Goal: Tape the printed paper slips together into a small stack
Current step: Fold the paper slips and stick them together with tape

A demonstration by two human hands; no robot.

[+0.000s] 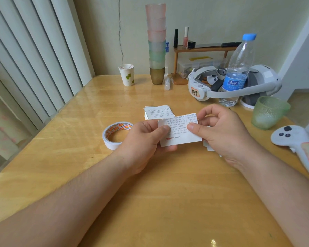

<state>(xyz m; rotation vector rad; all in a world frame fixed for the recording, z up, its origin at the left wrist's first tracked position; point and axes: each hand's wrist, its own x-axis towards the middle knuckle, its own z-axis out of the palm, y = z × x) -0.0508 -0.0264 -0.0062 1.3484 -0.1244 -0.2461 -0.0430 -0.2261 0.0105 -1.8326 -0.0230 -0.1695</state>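
Both hands hold one printed paper slip (181, 132) a little above the wooden table (150, 193). My left hand (144, 138) pinches its left end, thumb on top, where a small piece of white tape (161, 123) sticks up at the corner. My right hand (221, 131) pinches the slip's right end between thumb and fingers. A small stack of printed slips (157, 112) lies on the table just behind the hands. More white slips (209, 147) peek out under my right hand. A roll of double-sided tape (114, 135) lies flat to the left of my left hand.
A green glass cup (269, 112), a white controller (298, 145), a water bottle (237, 72) and a white headset (239, 86) stand at the right. A paper cup (127, 74) and a tall stack of plastic cups (156, 43) stand at the back. Vertical blinds (34, 59) line the left.
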